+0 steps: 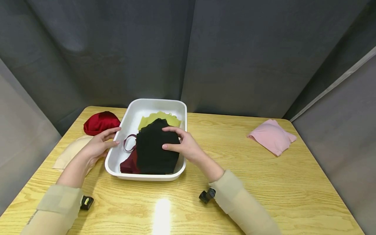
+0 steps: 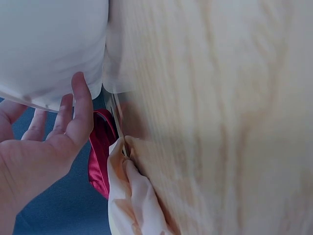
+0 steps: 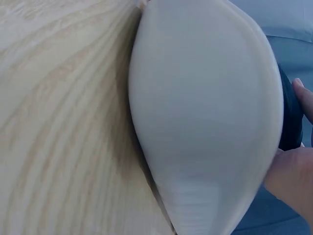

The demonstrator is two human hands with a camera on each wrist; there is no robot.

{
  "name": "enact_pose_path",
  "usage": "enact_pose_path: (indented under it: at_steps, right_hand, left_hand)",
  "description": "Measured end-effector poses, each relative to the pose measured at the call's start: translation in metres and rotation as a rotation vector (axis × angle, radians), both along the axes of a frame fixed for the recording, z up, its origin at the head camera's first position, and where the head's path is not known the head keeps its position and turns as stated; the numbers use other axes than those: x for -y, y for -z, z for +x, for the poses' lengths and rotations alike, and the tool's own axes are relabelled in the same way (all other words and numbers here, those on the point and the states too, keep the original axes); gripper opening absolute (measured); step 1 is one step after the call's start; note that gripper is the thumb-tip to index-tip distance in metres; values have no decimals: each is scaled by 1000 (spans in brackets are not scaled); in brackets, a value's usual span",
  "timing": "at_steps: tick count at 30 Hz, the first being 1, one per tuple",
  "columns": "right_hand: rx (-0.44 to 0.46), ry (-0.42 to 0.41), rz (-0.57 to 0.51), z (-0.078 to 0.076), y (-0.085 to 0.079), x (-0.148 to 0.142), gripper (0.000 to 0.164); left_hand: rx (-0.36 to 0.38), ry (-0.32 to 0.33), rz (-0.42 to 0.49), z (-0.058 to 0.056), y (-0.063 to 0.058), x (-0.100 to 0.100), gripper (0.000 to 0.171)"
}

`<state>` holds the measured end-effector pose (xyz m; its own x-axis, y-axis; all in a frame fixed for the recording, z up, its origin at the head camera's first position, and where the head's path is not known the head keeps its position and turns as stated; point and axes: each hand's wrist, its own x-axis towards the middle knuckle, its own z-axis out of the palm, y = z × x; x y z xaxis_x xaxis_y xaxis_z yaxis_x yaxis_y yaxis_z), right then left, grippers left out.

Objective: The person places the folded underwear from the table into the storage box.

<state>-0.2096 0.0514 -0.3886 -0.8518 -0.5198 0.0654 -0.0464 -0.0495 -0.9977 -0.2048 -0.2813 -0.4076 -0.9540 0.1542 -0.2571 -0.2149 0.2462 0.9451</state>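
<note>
A white plastic basin stands on the wooden table. Inside it, a folded black cloth garment with a scalloped top edge lies over a maroon garment with a thin strap and a yellow-green garment. My right hand reaches over the basin's right rim, its thumb and a finger extended flat on the black garment. In the right wrist view, the basin wall hides much of that contact. At the basin's left side, my left hand has its fingertips at the rim, fingers spread and fairly straight in the left wrist view.
Left of the basin, a shiny red satin piece lies behind a cream cloth piece, partly under my left hand. A pink cloth piece rests at the table's far right. Grey curtains enclose the back and sides.
</note>
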Motion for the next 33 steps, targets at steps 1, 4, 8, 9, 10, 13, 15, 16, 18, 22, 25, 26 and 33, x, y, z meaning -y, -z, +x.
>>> enact_pose_path:
  at_steps: [1,4,8,9,10,13,15,16,18,22,25,26,33]
  right_hand:
    - [-1,-5,4,0,1,2,55]
    - [4,-14,6,-1,4,6,56]
    - [24,-10,6,-1,6,11,58]
    - [28,-10,8,-1,6,12,58]
    - [33,-13,11,-1,6,13,58]
    - [39,-21,34,-1,7,16,57]
    - [44,-32,43,-1,6,17,57]
    - [42,-36,49,-1,6,18,57]
    - [43,-42,60,0,6,19,57]
    - [28,-34,96,0,6,21,57]
    - [3,-23,145,-1,6,23,57]
    - [-9,-21,163,-1,6,23,57]
    - [-70,-23,254,-4,7,29,58]
  left_hand:
    - [2,-1,0,0,0,0,63]
    - [5,-2,1,0,0,0,63]
    - [4,-4,-4,0,0,-1,63]
    - [3,-3,-4,0,-1,-1,63]
    - [3,-3,-4,0,-1,-1,64]
    - [5,-2,-3,0,-1,-1,64]
    - [6,-3,-1,1,-2,-2,64]
    - [6,-4,-2,1,-2,-2,64]
    - [7,-3,-2,1,-1,-2,65]
    - [9,0,-7,0,0,-2,65]
    - [11,0,-11,-1,0,-1,65]
    - [12,-1,-12,-1,1,-1,66]
    - [9,1,-7,0,0,0,65]
